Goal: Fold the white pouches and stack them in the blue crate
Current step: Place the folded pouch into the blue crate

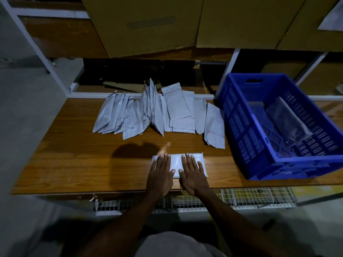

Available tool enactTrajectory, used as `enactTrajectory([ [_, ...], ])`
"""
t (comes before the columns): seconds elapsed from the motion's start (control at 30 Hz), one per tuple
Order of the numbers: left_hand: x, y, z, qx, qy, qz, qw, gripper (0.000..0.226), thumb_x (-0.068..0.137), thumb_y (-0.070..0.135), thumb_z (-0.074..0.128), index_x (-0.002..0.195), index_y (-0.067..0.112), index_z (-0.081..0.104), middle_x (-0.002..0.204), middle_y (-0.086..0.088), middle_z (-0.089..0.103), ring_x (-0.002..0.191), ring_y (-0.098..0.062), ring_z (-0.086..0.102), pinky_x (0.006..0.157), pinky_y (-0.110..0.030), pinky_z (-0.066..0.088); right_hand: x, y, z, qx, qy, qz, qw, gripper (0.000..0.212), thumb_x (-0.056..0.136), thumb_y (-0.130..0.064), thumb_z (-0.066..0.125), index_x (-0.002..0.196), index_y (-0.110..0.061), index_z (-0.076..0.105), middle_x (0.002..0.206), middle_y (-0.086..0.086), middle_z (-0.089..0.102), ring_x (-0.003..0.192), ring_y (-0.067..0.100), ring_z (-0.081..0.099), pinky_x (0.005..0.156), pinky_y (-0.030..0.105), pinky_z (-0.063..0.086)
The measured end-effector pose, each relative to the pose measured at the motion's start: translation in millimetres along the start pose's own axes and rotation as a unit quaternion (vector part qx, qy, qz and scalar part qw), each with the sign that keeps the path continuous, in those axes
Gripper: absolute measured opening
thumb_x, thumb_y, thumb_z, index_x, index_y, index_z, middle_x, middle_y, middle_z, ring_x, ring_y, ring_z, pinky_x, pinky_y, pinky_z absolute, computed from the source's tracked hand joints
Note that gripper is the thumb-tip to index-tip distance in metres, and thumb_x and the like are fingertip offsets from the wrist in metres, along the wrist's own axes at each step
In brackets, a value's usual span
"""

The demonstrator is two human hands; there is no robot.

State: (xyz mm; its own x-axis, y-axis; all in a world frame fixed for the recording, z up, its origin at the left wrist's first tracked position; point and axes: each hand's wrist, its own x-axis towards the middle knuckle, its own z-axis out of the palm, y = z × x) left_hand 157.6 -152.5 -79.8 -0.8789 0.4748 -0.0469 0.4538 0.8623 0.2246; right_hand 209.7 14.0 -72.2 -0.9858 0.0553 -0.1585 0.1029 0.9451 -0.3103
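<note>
A white pouch point(178, 164) is being pressed flat on the wooden table point(74, 164) by the left hand point(161, 175) and right hand point(193, 175), fingers straight. One dim package, possibly a pouch point(289, 123), is lying in the blue crate point(250, 145) at right. More pouches point(157, 112) are being left heaped behind.

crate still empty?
No, the blue crate already holds one pouch lying on its floor, while both hands press another pouch flat on the table.
</note>
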Motion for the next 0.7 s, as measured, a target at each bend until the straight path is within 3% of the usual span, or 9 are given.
enactTrajectory([
  [0.1, -0.2, 1.2, 0.3, -0.004, 0.012, -0.004, 1.0, 0.068, 0.1, 0.046, 0.015, 0.159, 0.013, 0.017, 0.165, -0.007, 0.015, 0.153, -0.021, 0.012, 0.122, -0.036, 0.001, 1.3, -0.2, 0.6, -0.002, -0.003, 0.002, 1.0, 0.063, 0.103, -0.048, 0.007, 0.158, -0.023, -0.01, 0.164, 0.0, -0.018, 0.15, 0.016, -0.022, 0.123, 0.043, -0.007],
  [0.2, -0.1, 1.9, 0.1, -0.006, 0.003, -0.003, 1.0, 0.069, 0.099, 0.047, 0.013, 0.159, 0.013, 0.014, 0.165, -0.006, 0.01, 0.153, -0.02, 0.009, 0.121, -0.035, -0.003, 1.6, 0.4, 1.7, -0.005, -0.005, 0.002, 1.0, 0.064, 0.103, -0.049, 0.006, 0.158, -0.022, -0.01, 0.164, 0.001, -0.018, 0.15, 0.016, -0.022, 0.123, 0.042, -0.008],
  [0.4, 1.8, 0.1, 1.4, -0.003, -0.009, -0.006, 1.0, 0.065, 0.101, 0.043, 0.027, 0.157, 0.011, 0.025, 0.163, -0.009, 0.025, 0.15, -0.024, 0.023, 0.121, -0.036, 0.005, 2.8, -1.4, -0.8, -0.009, -0.018, 0.005, 1.0, 0.066, 0.101, -0.05, 0.003, 0.158, -0.021, -0.012, 0.163, 0.001, -0.02, 0.151, 0.018, -0.02, 0.122, 0.042, -0.009],
  [0.7, 5.4, 1.5, -0.1, -0.007, -0.022, -0.009, 1.0, 0.07, 0.098, 0.048, 0.011, 0.16, 0.015, 0.008, 0.166, -0.007, 0.009, 0.154, -0.021, 0.007, 0.121, -0.035, -0.006, 5.5, -2.9, -8.0, -0.008, -0.055, 0.013, 0.998, 0.063, 0.106, -0.046, 0.011, 0.157, -0.021, -0.015, 0.162, 0.002, -0.024, 0.149, 0.018, -0.024, 0.121, 0.043, -0.012],
])
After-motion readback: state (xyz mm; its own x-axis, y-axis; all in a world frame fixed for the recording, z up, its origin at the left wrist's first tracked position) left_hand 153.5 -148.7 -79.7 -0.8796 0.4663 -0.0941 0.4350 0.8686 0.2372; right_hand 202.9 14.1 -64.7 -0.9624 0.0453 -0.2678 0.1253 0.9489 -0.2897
